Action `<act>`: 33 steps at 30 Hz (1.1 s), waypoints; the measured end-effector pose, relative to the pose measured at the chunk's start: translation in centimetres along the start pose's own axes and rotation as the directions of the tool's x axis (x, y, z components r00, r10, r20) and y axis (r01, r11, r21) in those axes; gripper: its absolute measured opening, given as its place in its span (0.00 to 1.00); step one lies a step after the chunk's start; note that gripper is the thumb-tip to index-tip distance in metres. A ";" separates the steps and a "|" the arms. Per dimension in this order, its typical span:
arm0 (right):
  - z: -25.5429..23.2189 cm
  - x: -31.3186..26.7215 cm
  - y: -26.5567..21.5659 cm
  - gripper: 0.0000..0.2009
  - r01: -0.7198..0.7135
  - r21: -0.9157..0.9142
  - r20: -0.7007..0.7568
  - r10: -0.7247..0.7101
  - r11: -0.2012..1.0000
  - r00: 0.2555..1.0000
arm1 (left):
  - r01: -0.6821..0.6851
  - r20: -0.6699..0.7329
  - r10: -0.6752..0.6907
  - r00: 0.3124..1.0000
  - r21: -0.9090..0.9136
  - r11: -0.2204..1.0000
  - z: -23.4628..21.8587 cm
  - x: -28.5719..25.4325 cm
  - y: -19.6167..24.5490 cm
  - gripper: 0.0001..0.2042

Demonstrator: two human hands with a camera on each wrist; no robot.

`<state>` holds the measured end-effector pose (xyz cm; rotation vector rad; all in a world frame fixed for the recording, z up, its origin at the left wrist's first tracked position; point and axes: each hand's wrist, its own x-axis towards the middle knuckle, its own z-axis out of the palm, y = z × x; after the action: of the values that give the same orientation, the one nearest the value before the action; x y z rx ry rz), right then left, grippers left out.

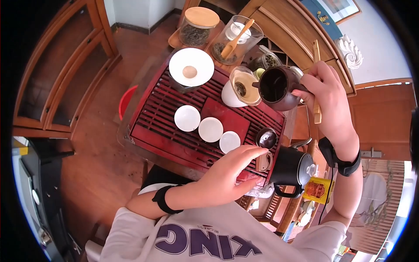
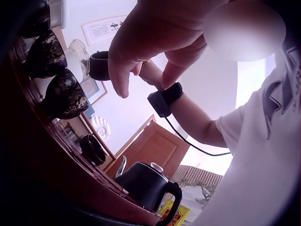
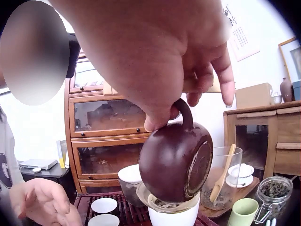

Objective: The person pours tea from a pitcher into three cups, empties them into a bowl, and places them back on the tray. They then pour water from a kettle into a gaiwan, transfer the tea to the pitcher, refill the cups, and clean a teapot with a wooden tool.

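My right hand (image 1: 325, 89) grips a dark brown teapot (image 1: 277, 87) by its handle, with a slim bamboo stick (image 1: 317, 83) also among its fingers. The lidless teapot is tipped over a strainer (image 1: 244, 87) holding wet leaves, set on a white pitcher (image 1: 230, 97); in the right wrist view its body (image 3: 174, 162) hangs close over the strainer. My left hand (image 1: 227, 174) hovers over the near side of the red slatted tea tray (image 1: 163, 146), fingers extended and holding nothing. Beyond it stand three cups (image 1: 210, 129), white inside and dark-patterned outside, and a small dark round dish (image 1: 266, 138).
A black kettle (image 1: 290, 168) stands right of the tray. At the tray's far left is a wide white bowl (image 1: 181, 65). Behind are a wooden-lidded jar (image 1: 195, 32), a glass vessel (image 1: 251, 37) with a wooden scoop, and a light green cup (image 3: 243, 212).
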<state>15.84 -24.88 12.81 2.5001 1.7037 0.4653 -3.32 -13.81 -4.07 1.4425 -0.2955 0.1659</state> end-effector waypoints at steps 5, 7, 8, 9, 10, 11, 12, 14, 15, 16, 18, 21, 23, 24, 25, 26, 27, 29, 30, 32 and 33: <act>-0.1 0.5 0.3 0.11 0.007 -0.002 0.036 -0.007 1.000 0.999 | 0.000 0.002 0.000 1.000 -0.005 1.000 -0.2 0.0 0.1 0.29; -0.2 0.7 0.3 0.11 0.058 -0.035 0.028 -0.057 0.998 0.998 | 0.003 0.000 -0.003 1.000 -0.014 1.000 -0.2 0.0 0.1 0.29; -0.3 0.8 0.3 0.11 0.058 -0.036 0.029 -0.057 0.998 0.998 | -0.005 -0.001 0.005 1.000 -0.006 1.000 -0.2 0.0 0.1 0.29; -0.4 0.9 0.3 0.11 0.069 -0.042 0.047 -0.067 0.997 0.997 | -0.013 -0.001 0.013 1.000 0.001 1.000 -0.2 0.0 0.2 0.28; -0.6 1.0 0.4 0.10 0.080 -0.048 0.065 -0.077 0.996 0.995 | -0.013 0.000 0.013 1.000 0.000 1.000 -0.1 0.0 0.1 0.28; -0.7 1.1 0.4 0.10 0.080 -0.048 0.066 -0.076 0.996 0.995 | -0.009 0.002 0.009 1.000 -0.003 1.000 -0.1 0.0 0.1 0.28; -0.8 1.3 0.4 0.10 0.100 -0.068 0.074 -0.095 0.993 0.993 | -0.004 0.005 0.004 1.000 -0.005 1.000 0.0 0.0 0.1 0.28; -1.0 1.6 0.4 0.09 0.119 -0.088 0.084 -0.112 0.989 0.990 | -0.008 0.004 0.008 1.000 -0.017 1.000 0.1 0.0 0.0 0.28; -1.1 1.7 0.4 0.09 0.140 -0.105 0.074 -0.133 0.985 0.988 | -0.012 0.002 0.012 1.000 -0.027 1.000 0.2 0.0 0.0 0.28; -1.1 1.9 0.4 0.09 0.160 -0.123 0.066 -0.153 0.979 0.986 | -0.011 0.003 0.011 1.000 -0.028 1.000 0.2 0.0 0.0 0.28; -1.2 2.2 0.3 0.09 0.173 -0.124 0.069 -0.166 0.977 0.984 | 0.004 0.006 -0.004 1.000 -0.036 0.999 0.2 0.0 0.1 0.27; -1.4 2.5 0.0 0.09 0.191 -0.125 0.074 -0.183 0.974 0.980 | -0.018 0.000 0.018 1.000 -0.014 1.000 0.2 -0.1 0.1 0.26; -1.4 2.7 -0.1 0.09 0.196 -0.127 0.075 -0.187 0.972 0.979 | -0.003 0.005 0.003 1.000 -0.033 0.999 0.2 -0.1 0.1 0.26; -1.3 2.8 -0.2 0.09 0.210 -0.130 0.069 -0.202 0.969 0.977 | 0.013 0.010 -0.012 1.000 -0.053 0.999 0.2 -0.1 0.1 0.26; -1.3 2.8 -0.2 0.09 0.223 -0.133 0.063 -0.216 0.966 0.974 | 0.013 0.012 -0.012 1.000 -0.053 0.999 0.3 -0.1 0.1 0.26; -1.3 2.9 -0.2 0.09 0.222 -0.133 0.063 -0.215 0.966 0.974 | 0.002 0.008 -0.002 1.000 -0.036 0.999 0.4 -0.2 0.0 0.26; -1.3 3.0 -0.2 0.09 0.240 -0.143 0.067 -0.233 0.960 0.970 | -0.009 0.005 0.009 1.000 -0.019 1.000 0.4 -0.2 -0.1 0.25; -1.2 3.0 -0.3 0.09 0.256 -0.151 0.071 -0.248 0.955 0.966 | -0.010 0.007 0.010 1.000 -0.016 1.000 0.5 -0.2 -0.1 0.25; -1.2 3.0 -0.3 0.09 0.257 -0.166 0.078 -0.247 0.952 0.966 | -0.011 0.008 0.011 1.000 -0.013 1.000 0.5 -0.2 -0.1 0.25; -1.1 3.0 -0.4 0.10 0.257 -0.180 0.084 -0.246 0.949 0.966 | -0.009 0.014 0.009 1.000 -0.015 1.000 0.6 -0.3 -0.3 0.25; -1.2 3.0 -0.5 0.10 0.263 -0.191 0.082 -0.252 0.946 0.964 | -0.007 0.019 0.007 1.000 -0.017 1.000 0.6 -0.3 -0.3 0.25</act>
<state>16.05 -22.09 14.39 2.0951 1.8268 0.5074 -3.59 -14.41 -4.38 1.4267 -0.3170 0.1549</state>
